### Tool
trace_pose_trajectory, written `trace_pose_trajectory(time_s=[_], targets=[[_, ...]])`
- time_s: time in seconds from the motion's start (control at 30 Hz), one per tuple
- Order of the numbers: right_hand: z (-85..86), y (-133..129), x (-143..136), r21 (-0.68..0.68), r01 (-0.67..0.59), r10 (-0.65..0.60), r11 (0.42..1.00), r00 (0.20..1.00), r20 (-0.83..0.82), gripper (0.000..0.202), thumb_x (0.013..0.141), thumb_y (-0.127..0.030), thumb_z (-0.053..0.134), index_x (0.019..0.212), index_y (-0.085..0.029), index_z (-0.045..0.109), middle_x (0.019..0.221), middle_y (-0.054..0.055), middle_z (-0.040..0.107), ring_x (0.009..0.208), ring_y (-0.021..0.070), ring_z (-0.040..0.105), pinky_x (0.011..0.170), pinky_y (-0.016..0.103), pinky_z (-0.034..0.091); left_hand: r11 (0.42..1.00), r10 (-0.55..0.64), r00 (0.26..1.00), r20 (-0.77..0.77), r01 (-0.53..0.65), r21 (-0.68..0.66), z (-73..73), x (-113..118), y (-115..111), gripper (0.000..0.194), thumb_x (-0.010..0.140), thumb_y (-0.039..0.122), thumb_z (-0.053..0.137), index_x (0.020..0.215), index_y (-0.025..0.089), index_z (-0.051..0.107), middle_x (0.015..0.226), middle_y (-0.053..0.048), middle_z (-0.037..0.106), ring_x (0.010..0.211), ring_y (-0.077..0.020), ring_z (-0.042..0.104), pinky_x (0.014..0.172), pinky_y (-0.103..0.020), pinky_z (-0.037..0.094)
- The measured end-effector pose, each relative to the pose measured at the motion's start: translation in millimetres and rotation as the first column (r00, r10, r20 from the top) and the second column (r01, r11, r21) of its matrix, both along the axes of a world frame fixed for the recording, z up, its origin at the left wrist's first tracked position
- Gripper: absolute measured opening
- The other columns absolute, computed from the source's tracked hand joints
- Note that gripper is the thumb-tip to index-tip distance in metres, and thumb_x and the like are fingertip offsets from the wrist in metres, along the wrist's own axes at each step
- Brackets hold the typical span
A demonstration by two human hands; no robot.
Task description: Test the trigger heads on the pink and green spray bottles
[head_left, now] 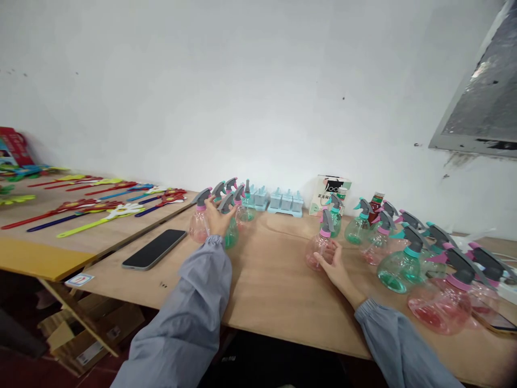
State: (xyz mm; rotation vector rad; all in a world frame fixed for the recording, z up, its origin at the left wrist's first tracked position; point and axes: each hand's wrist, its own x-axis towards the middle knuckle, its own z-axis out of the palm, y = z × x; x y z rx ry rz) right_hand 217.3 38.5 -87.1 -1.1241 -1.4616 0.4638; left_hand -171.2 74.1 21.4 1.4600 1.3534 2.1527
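My right hand point(334, 264) is closed round the side of a pink spray bottle point(317, 249) with a grey and pink head, which stands upright at the centre right of the table. Over on the left, my left hand point(219, 216) is at another pink spray bottle point(198, 223), its fingers near the neck and partly hidden behind the hand. A green spray bottle point(231, 235) stands just right of that hand, with several more bottles behind it. More pink and green spray bottles, among them a green one point(399, 269), stand to the right of my right hand.
A black phone point(154, 249) lies at the left of the wooden table point(274, 291). Light blue moulds point(285, 202) and a printed box point(323, 194) stand by the wall. Colourful hand-shaped sticks point(92, 207) cover the left table. Another phone point(495, 315) lies at the right edge.
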Motion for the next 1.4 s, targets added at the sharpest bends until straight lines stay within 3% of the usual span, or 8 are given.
trace_pose_trajectory(time_s=[0.17,0.3,0.5,0.67,0.8,1.03,1.2,1.4], targets=[[5.7,-9.2,-10.2,-0.033,0.024,-0.022,0.999,0.998,0.061,0.083,0.066,-0.064,0.076,0.129,-0.021,0.042,0.124,0.014,0.056,0.115,0.0326,0.061,0.103,0.057,0.049,0.870,0.436,0.899,-0.029,-0.413,0.269,8.8,18.8,-25.4,0.077,0.065,0.031,0.086,0.127,0.015,0.042,0.135,-0.017,0.047,0.132,-0.0329,0.046,0.117,-0.050,0.032],[7.2,-21.7,-35.0,-0.030,-0.024,0.027,0.999,0.994,0.104,0.069,0.066,-0.058,0.079,0.117,-0.022,0.048,0.116,0.010,0.058,0.109,0.0313,0.062,0.099,0.055,0.052,0.962,-0.085,0.925,-0.371,0.173,0.212,10.3,77.7,-56.7,0.064,0.073,0.042,0.080,0.125,0.018,0.051,0.130,-0.015,0.056,0.129,-0.0328,0.053,0.115,-0.049,0.037],[1.1,-44.0,-79.1,0.017,-0.125,0.118,0.992,0.966,0.230,0.073,0.066,-0.059,0.082,0.120,-0.024,0.048,0.114,0.010,0.058,0.108,0.0328,0.061,0.095,0.055,0.053,0.757,-0.652,0.709,-0.270,0.627,-0.184,-4.9,158.8,-75.3,0.093,0.065,0.039,0.088,0.144,0.022,0.042,0.148,-0.017,0.047,0.137,-0.0337,0.046,0.116,-0.049,0.036],[6.7,-17.2,-58.1,0.057,-0.191,0.165,0.980,0.939,0.302,0.082,0.071,-0.068,0.074,0.132,-0.023,0.044,0.125,0.014,0.058,0.116,0.0336,0.058,0.103,0.056,0.046,0.761,-0.646,0.753,-0.125,0.623,-0.182,-8.4,151.2,-70.0,0.063,0.072,0.026,0.077,0.129,0.019,0.052,0.122,-0.010,0.060,0.105,-0.0211,0.059,0.097,-0.036,0.047],[38.1,52.3,-3.6,0.135,0.234,-0.248,0.963,0.964,0.101,0.078,0.077,-0.076,0.059,0.128,-0.020,0.043,0.133,0.018,0.053,0.129,0.0343,0.049,0.112,0.055,0.037,0.742,-0.656,0.750,-0.082,0.622,-0.249,-5.9,140.3,-71.0,0.056,0.069,0.015,0.068,0.123,0.022,0.054,0.117,-0.004,0.061,0.076,-0.0119,0.054,0.077,-0.029,0.047],[63.3,142.8,49.6,0.037,0.459,-0.460,0.887,0.888,0.019,0.107,0.056,-0.077,0.070,0.133,-0.011,0.037,0.142,0.030,0.045,0.138,0.0453,0.037,0.114,0.062,0.027,0.758,-0.651,0.750,-0.117,0.633,-0.158,-5.7,136.3,-71.1,0.054,0.068,0.010,0.063,0.119,0.024,0.058,0.113,-0.004,0.063,0.105,-0.0195,0.059,0.098,-0.035,0.045],[49.6,145.9,45.2,-0.004,0.464,-0.464,0.886,0.885,0.025,0.103,0.057,-0.072,0.071,0.132,-0.009,0.041,0.137,0.031,0.048,0.133,0.0466,0.043,0.109,0.061,0.033,0.687,-0.725,0.689,-0.018,0.720,-0.096,-0.2,127.2,-70.2,0.037,0.068,0.018,0.066,0.105,0.022,0.064,0.117,-0.005,0.067,0.115,-0.0223,0.059,0.101,-0.035,0.045],[26.2,87.0,31.9,0.018,0.474,-0.474,0.880,0.879,0.058,0.100,0.052,-0.075,0.076,0.130,-0.018,0.049,0.130,0.021,0.049,0.131,0.0454,0.041,0.111,0.061,0.030,0.559,-0.765,0.569,0.302,0.819,-0.126,14.8,123.0,-76.6,0.049,0.068,0.032,0.074,0.114,0.020,0.066,0.105,-0.009,0.076,0.089,-0.0203,0.069,0.061,-0.023,0.048]])
